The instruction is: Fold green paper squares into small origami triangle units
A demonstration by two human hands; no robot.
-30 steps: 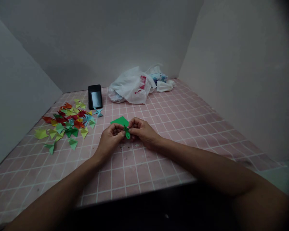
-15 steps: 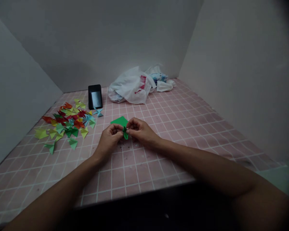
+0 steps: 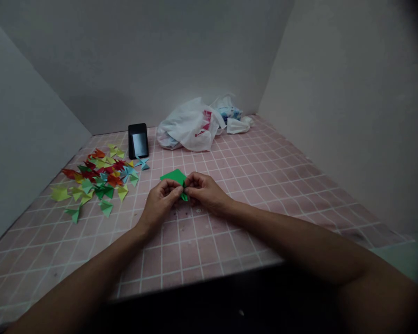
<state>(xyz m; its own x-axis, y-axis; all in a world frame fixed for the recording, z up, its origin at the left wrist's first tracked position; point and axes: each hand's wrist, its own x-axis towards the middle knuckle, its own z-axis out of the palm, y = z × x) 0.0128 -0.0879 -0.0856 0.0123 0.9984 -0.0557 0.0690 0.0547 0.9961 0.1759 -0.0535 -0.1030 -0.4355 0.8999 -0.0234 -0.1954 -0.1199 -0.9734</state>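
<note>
A small piece of folded green paper point(image 3: 184, 197) is pinched between both hands near the middle of the table. My left hand point(image 3: 164, 195) grips it from the left with thumb and fingers. From the right, my right hand point(image 3: 204, 191) holds it in a pinch, its fingertips close to those of the left. Just beyond the fingers lies a flat green paper sheet point(image 3: 174, 175), partly covered by the hands. The fingers hide much of the folded piece, so its exact shape is unclear.
Several folded paper pieces point(image 3: 103, 191) in many colours are heaped at the left. Behind them a black phone-like device point(image 3: 138, 141) stands propped up. A white plastic bag point(image 3: 186, 125) lies at the back, beside crumpled wrappers point(image 3: 238, 125). Walls enclose the pink checked tablecloth point(image 3: 251, 185).
The left thumb has moved right over the folded green paper, and the fingertips of both hands are closer together. The other things have stayed in place.
</note>
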